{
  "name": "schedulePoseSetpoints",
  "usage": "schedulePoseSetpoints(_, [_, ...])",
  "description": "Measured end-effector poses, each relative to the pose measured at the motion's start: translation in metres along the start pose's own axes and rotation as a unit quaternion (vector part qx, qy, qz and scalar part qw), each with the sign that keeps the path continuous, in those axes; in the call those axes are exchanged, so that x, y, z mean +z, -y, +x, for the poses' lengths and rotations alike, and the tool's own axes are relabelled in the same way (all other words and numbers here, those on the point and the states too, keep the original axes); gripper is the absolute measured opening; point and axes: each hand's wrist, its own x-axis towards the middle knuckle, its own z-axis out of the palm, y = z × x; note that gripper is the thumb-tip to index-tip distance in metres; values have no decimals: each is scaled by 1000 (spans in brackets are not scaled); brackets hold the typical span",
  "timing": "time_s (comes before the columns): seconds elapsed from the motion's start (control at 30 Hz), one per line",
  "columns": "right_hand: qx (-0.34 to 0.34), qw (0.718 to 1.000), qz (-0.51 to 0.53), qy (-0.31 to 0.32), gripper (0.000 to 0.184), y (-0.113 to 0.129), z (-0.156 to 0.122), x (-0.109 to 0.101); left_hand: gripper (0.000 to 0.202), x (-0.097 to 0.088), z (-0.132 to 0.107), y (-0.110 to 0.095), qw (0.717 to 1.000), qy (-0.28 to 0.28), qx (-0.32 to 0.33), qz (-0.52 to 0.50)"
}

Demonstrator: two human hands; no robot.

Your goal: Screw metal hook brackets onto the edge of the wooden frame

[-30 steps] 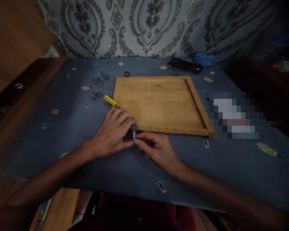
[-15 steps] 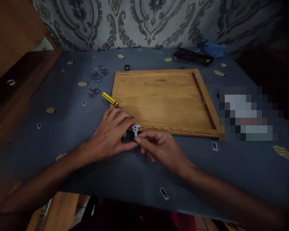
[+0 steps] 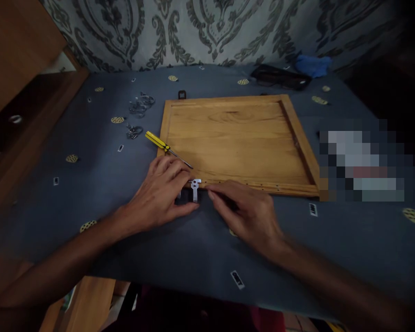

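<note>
A wooden framed panel [image 3: 224,138] lies flat, with small dark holes along its near rail. At that rail a small silver metal bracket [image 3: 194,190] stands out over the near edge. My left hand [image 3: 166,191] closes around the bracket, its fingers on the wood and its thumb low beside the metal. Just right of the bracket, my right hand [image 3: 245,207] has thumb and forefinger close together at the rail; whatever sits between the tips is hidden. A yellow-handled screwdriver [image 3: 158,141] rests across the panel's left rail, its shaft pointing toward my left fingers.
Two small heaps of metal parts, one of wire-like pieces [image 3: 141,105] and one smaller [image 3: 134,132], lie left of the panel on the blue-grey tablecloth [image 3: 100,184]. A dark case [image 3: 280,78] and a blue cloth [image 3: 313,65] sit at the back right. A blurred-out patch covers something at right.
My right hand has left the bracket's lower end and shifted right along the rail, leaving more of the bracket visible. My left hand has stayed in place.
</note>
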Motion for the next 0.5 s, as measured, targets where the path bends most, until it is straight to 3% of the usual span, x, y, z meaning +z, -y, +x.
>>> schedulePoseSetpoints(0.07, [-100,990,-102,-17,18,-4,0,-5,36,0,0,0,1000,-3,0,-2])
schedulePoseSetpoints(0.13, [-207,957,-204,-15,23,-7,2,-8,34,1,-1,0,1000,-1,-5,-8])
schedulePoseSetpoints(0.2, [-269,929,-255,-2,29,-9,4,-8,33,0,-2,1,1000,3,-6,-15])
schedulePoseSetpoints(0.5, [-296,912,-283,29,32,-15,4,-4,33,0,-3,0,1000,-3,-1,14])
